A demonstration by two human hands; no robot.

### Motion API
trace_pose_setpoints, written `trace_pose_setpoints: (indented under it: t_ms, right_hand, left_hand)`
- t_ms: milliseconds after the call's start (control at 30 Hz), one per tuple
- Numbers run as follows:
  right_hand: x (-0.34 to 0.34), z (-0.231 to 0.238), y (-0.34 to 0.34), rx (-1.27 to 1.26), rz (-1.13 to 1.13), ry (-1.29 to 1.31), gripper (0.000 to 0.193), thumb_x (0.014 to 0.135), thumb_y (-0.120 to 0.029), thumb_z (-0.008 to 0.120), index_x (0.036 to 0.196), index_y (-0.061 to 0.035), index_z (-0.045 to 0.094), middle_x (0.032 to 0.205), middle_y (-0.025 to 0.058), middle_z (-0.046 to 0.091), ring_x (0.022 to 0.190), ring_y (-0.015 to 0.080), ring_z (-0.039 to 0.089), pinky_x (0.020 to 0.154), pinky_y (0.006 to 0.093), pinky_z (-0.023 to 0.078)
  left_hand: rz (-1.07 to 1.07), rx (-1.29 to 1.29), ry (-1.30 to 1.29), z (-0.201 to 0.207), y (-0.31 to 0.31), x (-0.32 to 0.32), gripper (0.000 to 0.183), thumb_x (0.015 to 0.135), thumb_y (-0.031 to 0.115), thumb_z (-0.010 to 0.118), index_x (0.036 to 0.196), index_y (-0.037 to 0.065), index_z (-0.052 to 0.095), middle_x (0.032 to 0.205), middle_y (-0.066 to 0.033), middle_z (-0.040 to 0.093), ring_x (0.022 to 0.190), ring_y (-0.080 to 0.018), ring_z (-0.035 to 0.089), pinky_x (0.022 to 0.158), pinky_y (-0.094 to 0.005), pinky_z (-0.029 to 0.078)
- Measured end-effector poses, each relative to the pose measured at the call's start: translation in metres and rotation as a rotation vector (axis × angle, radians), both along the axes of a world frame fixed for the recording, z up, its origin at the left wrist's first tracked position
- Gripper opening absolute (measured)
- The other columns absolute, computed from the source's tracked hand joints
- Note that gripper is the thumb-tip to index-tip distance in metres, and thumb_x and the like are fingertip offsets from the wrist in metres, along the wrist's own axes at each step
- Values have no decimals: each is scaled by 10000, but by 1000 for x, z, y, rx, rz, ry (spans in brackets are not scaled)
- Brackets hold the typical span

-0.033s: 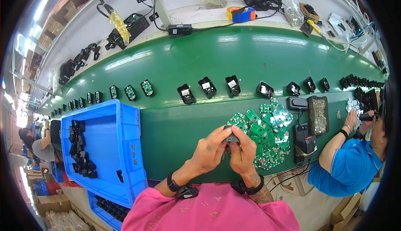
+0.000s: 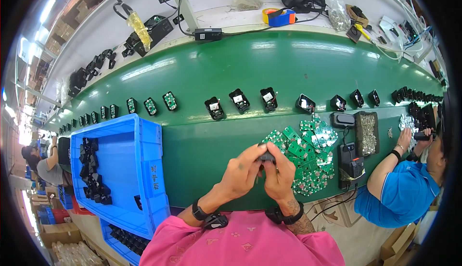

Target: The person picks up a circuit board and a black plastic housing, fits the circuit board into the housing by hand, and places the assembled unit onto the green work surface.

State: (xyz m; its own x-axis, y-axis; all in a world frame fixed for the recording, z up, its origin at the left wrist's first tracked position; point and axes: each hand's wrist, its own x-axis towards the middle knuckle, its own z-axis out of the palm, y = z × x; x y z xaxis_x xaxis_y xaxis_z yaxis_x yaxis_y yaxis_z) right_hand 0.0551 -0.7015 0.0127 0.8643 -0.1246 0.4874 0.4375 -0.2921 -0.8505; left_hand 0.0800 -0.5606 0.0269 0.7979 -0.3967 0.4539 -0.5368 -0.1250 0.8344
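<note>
Both hands meet in front of my chest, over the near part of the green bench. Between the fingertips of my left hand (image 2: 239, 170) and my right hand (image 2: 280, 174) is a small black plastic housing (image 2: 266, 157), gripped from both sides. Fingers cover most of it, so its inside is hidden. Just beyond and right of my right hand lies a loose heap of green circuit boards (image 2: 308, 158). Farther off, three open black housings (image 2: 239, 100) with white parts inside stand in a row.
A blue crate (image 2: 150, 170) with black parts stands at my left. Black housings holding green boards (image 2: 150, 106) line the bench behind it. At right are a tray of small metal parts (image 2: 367, 133), a black corded device (image 2: 351, 165) and a co-worker in blue (image 2: 404, 189).
The black housing has turned slightly between my fingertips, and less of it shows. My hands stay in nearly the same place.
</note>
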Motion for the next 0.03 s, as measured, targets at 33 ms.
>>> trace_pose_setpoints:
  t_ms: [33]
  right_hand:
    - [-3, 0, 0, 14, -8, 143, 464, 915, -77, 616, 1367, -51, 513, 954, 170, 669, 753, 247, 672, 632, 326, 525]
  left_hand:
    - [3, 0, -1, 1, 0, -1, 420, 941, -42, 489, 1352, 30, 450, 1243, -212, 582, 651, -221, 664, 560, -314, 553]
